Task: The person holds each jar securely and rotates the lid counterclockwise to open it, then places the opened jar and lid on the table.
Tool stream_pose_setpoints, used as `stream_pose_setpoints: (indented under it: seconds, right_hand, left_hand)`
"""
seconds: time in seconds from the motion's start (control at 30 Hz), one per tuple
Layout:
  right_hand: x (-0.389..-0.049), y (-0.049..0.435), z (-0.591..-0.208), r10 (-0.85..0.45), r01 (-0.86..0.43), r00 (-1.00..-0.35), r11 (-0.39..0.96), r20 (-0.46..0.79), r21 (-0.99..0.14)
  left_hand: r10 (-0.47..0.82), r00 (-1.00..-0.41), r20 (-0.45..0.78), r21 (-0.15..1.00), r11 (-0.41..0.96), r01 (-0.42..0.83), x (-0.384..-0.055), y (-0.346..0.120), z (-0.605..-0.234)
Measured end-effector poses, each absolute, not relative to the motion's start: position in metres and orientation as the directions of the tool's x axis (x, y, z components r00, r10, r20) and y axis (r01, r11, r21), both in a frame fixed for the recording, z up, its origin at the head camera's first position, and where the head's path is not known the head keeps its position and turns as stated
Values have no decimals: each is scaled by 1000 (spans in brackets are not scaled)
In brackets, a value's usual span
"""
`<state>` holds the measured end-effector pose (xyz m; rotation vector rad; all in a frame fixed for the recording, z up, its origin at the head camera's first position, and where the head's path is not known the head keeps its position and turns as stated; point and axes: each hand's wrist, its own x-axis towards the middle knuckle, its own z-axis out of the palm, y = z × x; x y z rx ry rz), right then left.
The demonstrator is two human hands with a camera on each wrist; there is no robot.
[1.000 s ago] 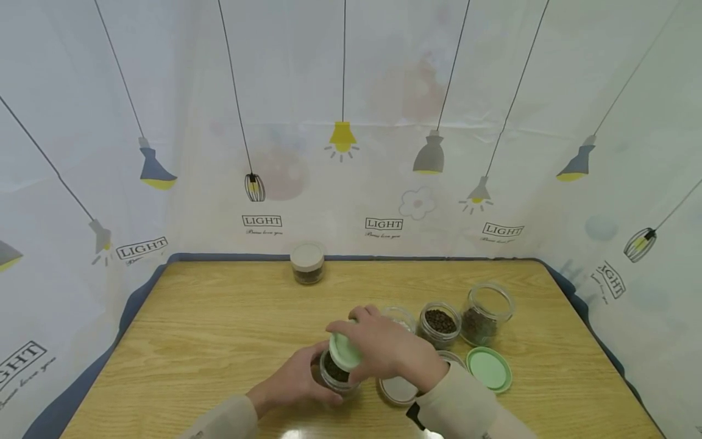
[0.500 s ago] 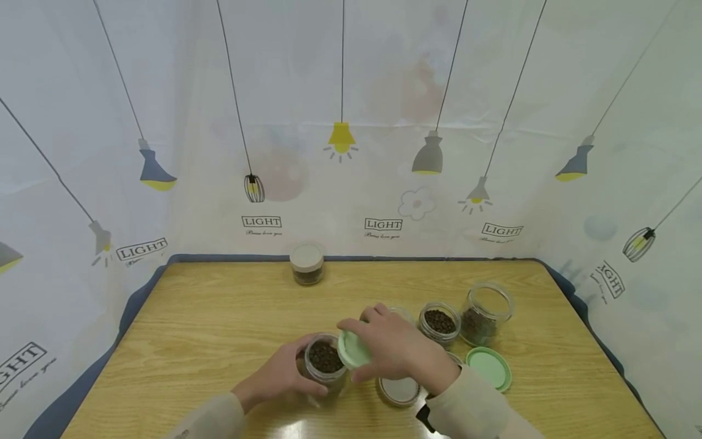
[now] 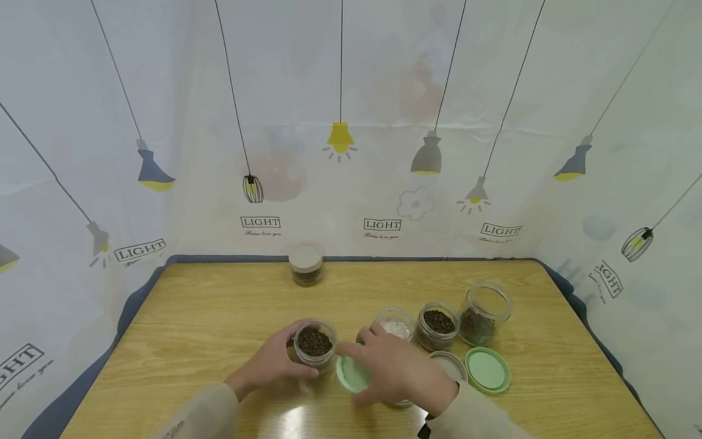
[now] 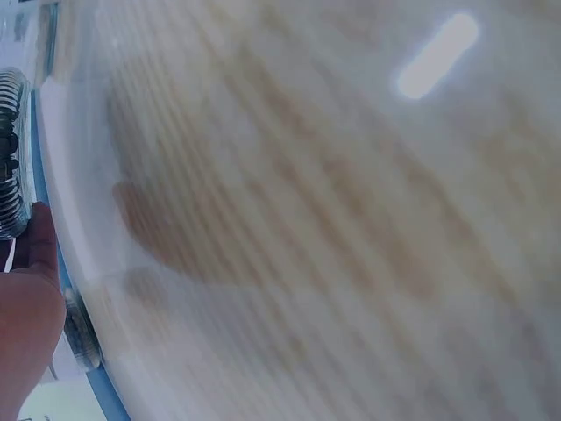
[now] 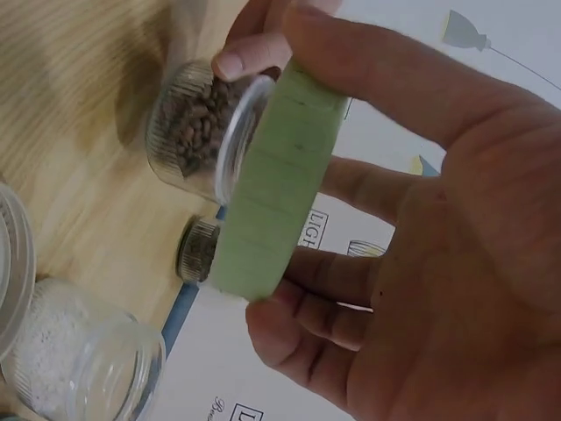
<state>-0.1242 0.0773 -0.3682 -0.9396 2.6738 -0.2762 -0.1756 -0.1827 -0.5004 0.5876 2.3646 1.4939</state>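
Observation:
Around an open glass jar (image 5: 191, 132) of brown coffee beans my left hand (image 3: 273, 361) curls its fingers and thumb. The jar's mouth tilts towards the right in the right wrist view. My right hand (image 3: 396, 367) pinches a green lid (image 3: 351, 374) by its edge, thumb on one side and fingers on the other. That lid is apart from the jar in the head view, just right of it. Mostly tabletop fills the left wrist view, with part of the left hand (image 4: 31, 316) at its left edge.
Right of the hands stand open jars: one of white grains (image 3: 396, 330), one of beans (image 3: 439, 329) and a taller one (image 3: 484, 320). A second green lid (image 3: 488, 369) and a pale lid (image 3: 451, 364) lie nearby. A white-lidded jar (image 3: 306, 259) stands at the back.
The green lid has come off the jar's mouth and moved down beside it in my right hand. My left hand has carried the jar left and slightly away from me.

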Motion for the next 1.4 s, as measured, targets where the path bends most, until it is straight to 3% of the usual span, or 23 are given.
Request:
stream_pose_setpoints:
  seconds: [0.47,1.4]
  right_hand:
    - [-112,71,-394,-682,-616,-687,729,-250,-297]
    - [-112,85,-417,-659,-517,-703,731,-265,-446]
  left_hand:
    - [465,-885,-2,869,438,228,-200,-176,-492]
    - [560,-828,36,854,413,316,-224,-134,-491]
